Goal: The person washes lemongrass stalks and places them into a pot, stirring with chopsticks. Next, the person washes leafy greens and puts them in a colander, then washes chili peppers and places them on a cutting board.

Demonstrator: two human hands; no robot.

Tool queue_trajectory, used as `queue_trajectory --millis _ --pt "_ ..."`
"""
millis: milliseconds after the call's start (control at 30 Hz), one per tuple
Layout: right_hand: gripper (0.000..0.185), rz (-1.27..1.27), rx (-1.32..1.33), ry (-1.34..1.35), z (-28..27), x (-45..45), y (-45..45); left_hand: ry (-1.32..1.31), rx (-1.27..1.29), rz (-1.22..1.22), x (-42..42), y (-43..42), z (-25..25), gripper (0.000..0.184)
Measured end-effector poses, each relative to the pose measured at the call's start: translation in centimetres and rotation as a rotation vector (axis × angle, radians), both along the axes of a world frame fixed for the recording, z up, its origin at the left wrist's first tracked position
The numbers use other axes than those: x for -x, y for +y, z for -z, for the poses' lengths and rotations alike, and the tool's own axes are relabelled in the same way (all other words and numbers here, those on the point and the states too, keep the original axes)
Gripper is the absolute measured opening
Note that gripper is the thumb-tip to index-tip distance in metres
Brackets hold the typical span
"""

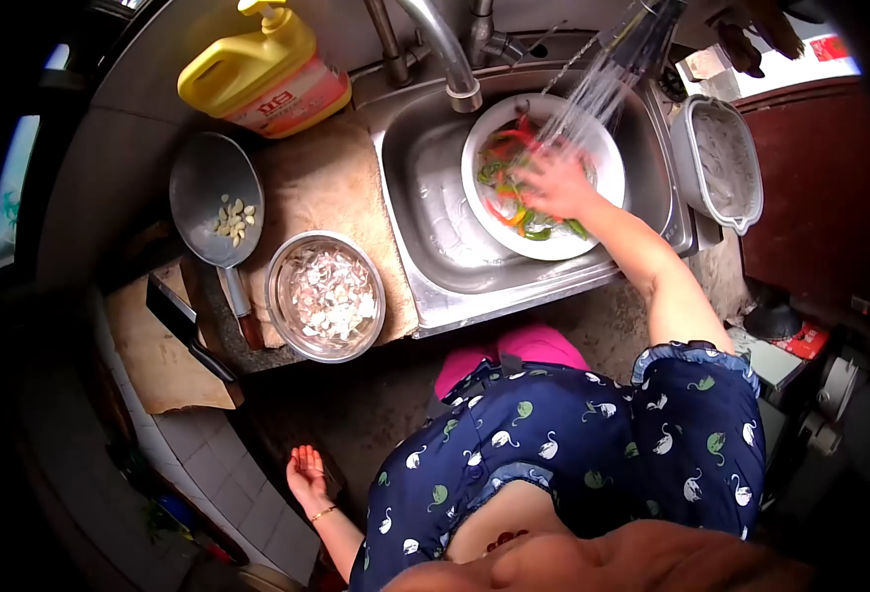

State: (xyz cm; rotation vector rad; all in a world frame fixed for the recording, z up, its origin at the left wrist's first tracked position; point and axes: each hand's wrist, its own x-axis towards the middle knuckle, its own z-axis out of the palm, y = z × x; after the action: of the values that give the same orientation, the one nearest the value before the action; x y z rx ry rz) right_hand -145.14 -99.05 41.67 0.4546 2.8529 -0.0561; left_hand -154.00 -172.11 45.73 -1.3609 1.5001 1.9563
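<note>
My right hand (556, 185) is over a white basin (608, 173) in the steel sink, its fingers spread and slightly blurred, touching the sliced red and green peppers (536, 233) there. Spray from the shower-type tap head (642, 39) falls onto the hand and basin. Down at my left side, away from the counter, my left hand (306, 476) hangs with its fingers loosely curled and nothing visible in it. Nearest to it on the counter's edge is a metal bowl (376, 321) of pale, pinkish chopped pieces.
A strainer-like metal scoop (198, 163) holds peeled garlic cloves (234, 219). A cleaver (171, 314) lies on a wooden board (139, 365) at the left. A yellow detergent jug (267, 79) stands behind. A curved faucet (445, 59) reaches over the sink (425, 197). A grey basket (686, 163) sits right.
</note>
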Motion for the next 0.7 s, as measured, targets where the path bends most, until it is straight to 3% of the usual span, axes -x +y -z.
queue_trajectory --millis 67,167,200,233,300,333,400,433,467,500,567,633,700 --pt "0.055 0.187 0.020 0.010 0.5 0.4 0.8 0.062 0.041 -0.012 0.5 0.9 -1.0 0.023" --pt "0.051 0.007 -0.053 -0.018 0.7 0.3 -3.2 0.327 0.243 0.005 1.9 2.6 -4.7 0.020" --pt "0.051 -0.177 0.024 0.054 0.9 -0.7 -2.0 0.416 0.259 0.037 2.4 3.7 -6.5 0.022" --pt "0.051 -0.128 0.058 0.033 0.9 -0.8 -0.7 0.507 0.272 0.068 3.4 6.6 -9.1 0.024" --pt "0.051 -0.038 0.117 0.008 0.4 0.0 2.1 0.739 0.165 0.168 3.7 16.6 -14.6 0.030" --pt "0.057 0.070 0.015 -0.043 1.0 0.4 1.7 0.749 0.051 0.293 3.5 20.5 -16.4 0.032" --pt "0.057 0.009 0.039 -0.015 1.0 0.4 -1.7 0.670 -0.136 0.609 3.0 27.7 -17.5 0.035" --pt "0.057 -0.016 0.052 -0.004 0.7 -0.2 -2.5 0.580 -0.201 0.796 2.5 31.8 -17.5 0.036" --pt "0.062 -0.223 0.076 -0.098 1.2 -0.7 -1.5 0.410 -0.232 0.853 1.6 36.2 -17.0 0.039" --pt "0.063 -0.180 0.116 -0.048 1.1 -0.9 -0.3 0.346 -0.369 0.925 1.0 39.6 -15.0 0.044" --pt "0.065 -0.095 0.198 0.052 0.8 -1.2 1.4 0.369 -0.199 1.164 -0.6 45.8 -9.3 0.054" --pt "0.069 0.074 0.027 -0.104 1.4 -0.5 -1.0 0.298 0.113 1.183 -2.6 50.6 -2.7 0.054" --pt "0.067 -0.096 0.165 -0.132 2.6 -1.0 -2.1 -0.013 0.119 1.233 -1.8 53.4 -1.4 0.049"
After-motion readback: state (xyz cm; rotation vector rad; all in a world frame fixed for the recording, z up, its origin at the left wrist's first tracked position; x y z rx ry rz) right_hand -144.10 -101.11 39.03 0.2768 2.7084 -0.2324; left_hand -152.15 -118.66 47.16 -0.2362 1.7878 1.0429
